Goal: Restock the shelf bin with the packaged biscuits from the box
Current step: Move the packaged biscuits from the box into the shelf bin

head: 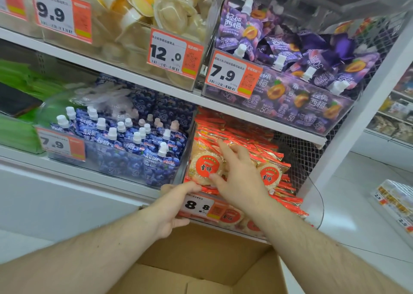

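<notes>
Red and gold packets of round biscuits fill a clear shelf bin at the lower middle shelf, piled above its front edge. My left hand grips the bin's front left corner beside the 8.8 price tag, thumb over the rim. My right hand lies flat on the top packets, fingers spread and straight. An open cardboard box stands below my arms; its inside is hidden from view.
Blue spouted pouches fill the bin to the left. Purple spouted pouches and jelly cups sit on the shelf above. A wire mesh side panel and white upright close the shelf on the right.
</notes>
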Available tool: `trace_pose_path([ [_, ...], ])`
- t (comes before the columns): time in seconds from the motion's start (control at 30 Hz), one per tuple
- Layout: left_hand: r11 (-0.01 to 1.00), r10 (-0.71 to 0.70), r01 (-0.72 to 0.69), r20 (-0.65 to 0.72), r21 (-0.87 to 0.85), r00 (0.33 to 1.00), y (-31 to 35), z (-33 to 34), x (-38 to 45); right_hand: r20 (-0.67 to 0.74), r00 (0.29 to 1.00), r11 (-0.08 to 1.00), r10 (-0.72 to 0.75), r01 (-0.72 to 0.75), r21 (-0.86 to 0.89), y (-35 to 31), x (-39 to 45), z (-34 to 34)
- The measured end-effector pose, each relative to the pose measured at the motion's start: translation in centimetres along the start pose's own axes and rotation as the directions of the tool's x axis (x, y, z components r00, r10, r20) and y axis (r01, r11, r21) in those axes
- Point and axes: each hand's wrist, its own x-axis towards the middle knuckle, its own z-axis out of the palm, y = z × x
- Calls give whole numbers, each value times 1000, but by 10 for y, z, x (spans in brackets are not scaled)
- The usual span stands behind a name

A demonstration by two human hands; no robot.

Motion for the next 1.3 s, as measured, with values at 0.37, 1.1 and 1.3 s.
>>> trace_pose_path([
  [0.37, 995, -75, 73, 38, 67, 996, -16, -8, -32, -31, 994, 990, -103, 100, -98, 2, -34, -12],
  [1.1, 483, 633, -580, 196, 656, 749, 68, 5, -18, 238, 962, 941, -133, 198, -276, -26, 36, -26],
  [1.3, 552, 593, -553, 172, 624, 786, 70, 4, -8, 486, 873, 925, -45, 220, -309, -32, 43, -12],
])
